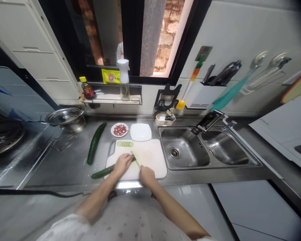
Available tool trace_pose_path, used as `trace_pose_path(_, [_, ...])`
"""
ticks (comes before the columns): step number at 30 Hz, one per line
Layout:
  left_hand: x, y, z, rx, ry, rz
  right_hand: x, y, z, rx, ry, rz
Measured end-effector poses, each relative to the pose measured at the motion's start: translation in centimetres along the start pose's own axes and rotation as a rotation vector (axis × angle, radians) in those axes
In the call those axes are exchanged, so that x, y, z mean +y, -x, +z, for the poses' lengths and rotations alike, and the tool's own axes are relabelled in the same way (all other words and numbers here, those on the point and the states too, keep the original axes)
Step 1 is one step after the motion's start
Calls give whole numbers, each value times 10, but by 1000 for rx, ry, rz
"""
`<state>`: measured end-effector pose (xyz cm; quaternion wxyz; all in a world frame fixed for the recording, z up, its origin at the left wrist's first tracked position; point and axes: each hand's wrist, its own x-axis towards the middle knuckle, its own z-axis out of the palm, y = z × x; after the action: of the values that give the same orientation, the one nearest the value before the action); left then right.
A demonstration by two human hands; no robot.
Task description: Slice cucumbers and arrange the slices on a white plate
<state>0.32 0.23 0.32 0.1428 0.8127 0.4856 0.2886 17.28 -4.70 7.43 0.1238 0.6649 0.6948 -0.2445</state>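
A white cutting board (pixel 150 157) lies on the steel counter beside the sink. My left hand (pixel 122 163) is closed over a cucumber (pixel 102 172) that lies across the board's near left corner. My right hand (pixel 146 175) grips a knife (pixel 134 159) whose blade rests at the cucumber's cut end, right beside my left fingers. A short row of cucumber slices (pixel 125 144) sits at the far left of the board.
A second whole cucumber (pixel 96 142) lies left of the board. Behind the board stand a small plate of chopped red bits (pixel 119 130) and a white square plate (pixel 140 132). A double sink (pixel 205 150) is to the right, a lidded pot (pixel 66 117) at far left.
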Motion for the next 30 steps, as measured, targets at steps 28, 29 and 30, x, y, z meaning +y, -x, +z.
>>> trace_pose_path(28, [9,-6,-27,256,128,-303,47,33,-33,295,57,85])
trace_pose_path(29, [11,-9,-29,258,135,-293,47,33,-34,302,64,80])
trace_pose_path(30, [15,-13,-31,256,141,-278,47,33,-34,306,73,73])
